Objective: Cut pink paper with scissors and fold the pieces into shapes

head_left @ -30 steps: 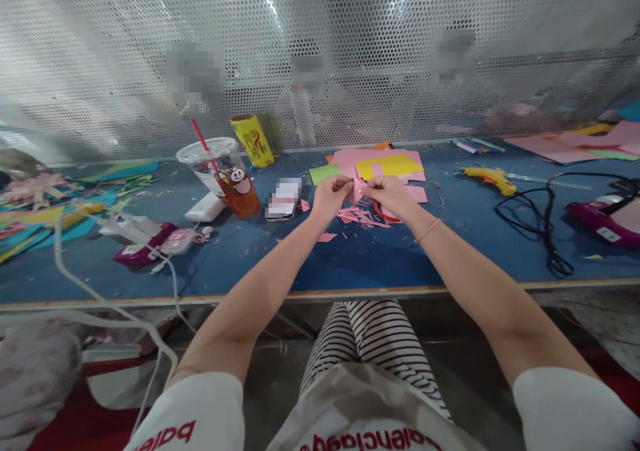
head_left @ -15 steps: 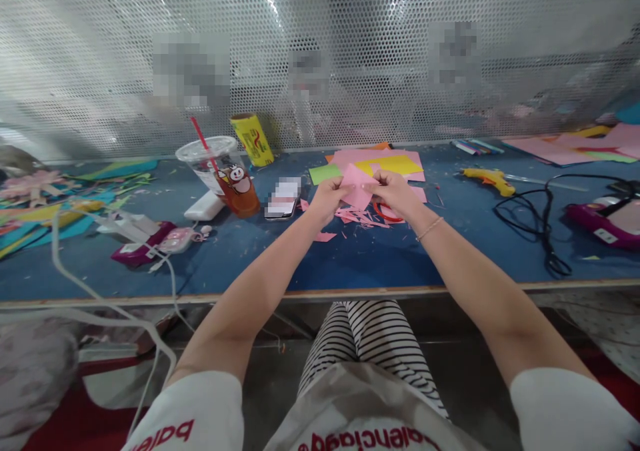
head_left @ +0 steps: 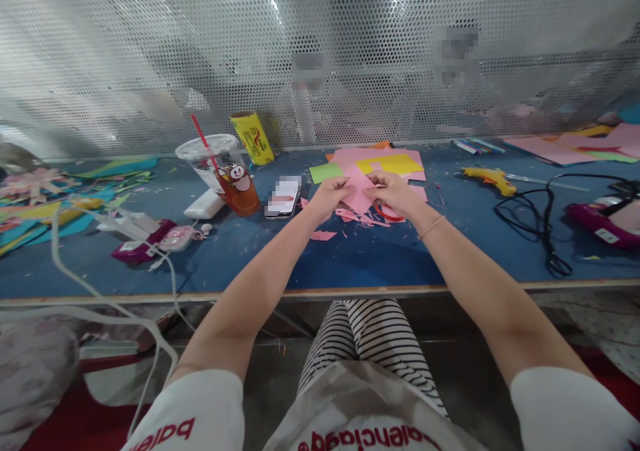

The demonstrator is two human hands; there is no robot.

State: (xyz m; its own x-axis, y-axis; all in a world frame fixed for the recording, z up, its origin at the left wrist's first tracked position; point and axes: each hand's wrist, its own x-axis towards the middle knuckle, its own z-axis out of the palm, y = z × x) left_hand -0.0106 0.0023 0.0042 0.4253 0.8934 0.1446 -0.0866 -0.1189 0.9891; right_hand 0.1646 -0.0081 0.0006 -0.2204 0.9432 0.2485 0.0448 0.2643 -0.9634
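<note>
Between my two hands is a pink piece of paper (head_left: pixel 358 196), raised a little over the table. My left hand (head_left: pixel 329 196) pinches its left edge between thumb and fingers. At its right edge, my right hand (head_left: pixel 393 192) pinches it in the same way. Below the paper lie pink paper scraps (head_left: pixel 363 218) and a red-handled tool (head_left: pixel 391 215), mostly covered by my right hand and the scraps. Just beyond my hands are pink sheets with a yellow sheet (head_left: pixel 400 164) on top and a green sheet (head_left: pixel 324 172) beside them.
To the left stand a cup of brown drink (head_left: pixel 235 188) with a straw, a yellow canister (head_left: pixel 253 139) and a phone (head_left: pixel 283 196). A yellow glue gun (head_left: pixel 489 180) and a black cable (head_left: pixel 546 228) lie at right. A perforated metal screen (head_left: pixel 350 51) rises behind the table (head_left: pixel 240 258).
The pink paper is held slightly lower and my fingertips have shifted farther apart on its edges. My arms have barely moved.
</note>
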